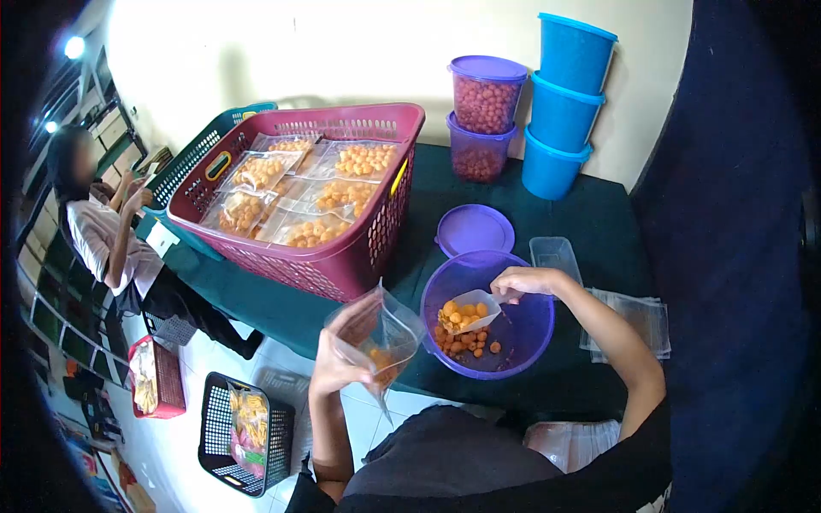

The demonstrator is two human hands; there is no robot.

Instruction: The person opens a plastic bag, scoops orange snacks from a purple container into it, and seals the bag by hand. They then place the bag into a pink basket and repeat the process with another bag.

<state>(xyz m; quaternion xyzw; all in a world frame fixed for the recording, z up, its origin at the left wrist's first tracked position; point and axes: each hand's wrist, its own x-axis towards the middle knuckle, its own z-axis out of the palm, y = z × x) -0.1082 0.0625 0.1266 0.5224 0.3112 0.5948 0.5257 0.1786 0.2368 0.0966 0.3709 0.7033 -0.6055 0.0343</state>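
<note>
My left hand (338, 359) is wrapped round a clear plastic bag (395, 329) that stands open at the top, with some orange snack balls low inside. My right hand (517, 282) grips a translucent scoop (481, 309) over the purple bowl (534, 338). Orange balls fill the scoop, and more loose orange balls (462, 344) lie at the bottom of the bowl beneath it. The bag is just left of the bowl, apart from the scoop.
Behind stand a maroon basket (342, 265) of filled bags, purple tubs (483, 107), blue tubs (564, 107), a purple lid (475, 231) and a clear container (556, 256). Empty bags (637, 325) lie right. Left are floor baskets (214, 419) and another person (111, 231).
</note>
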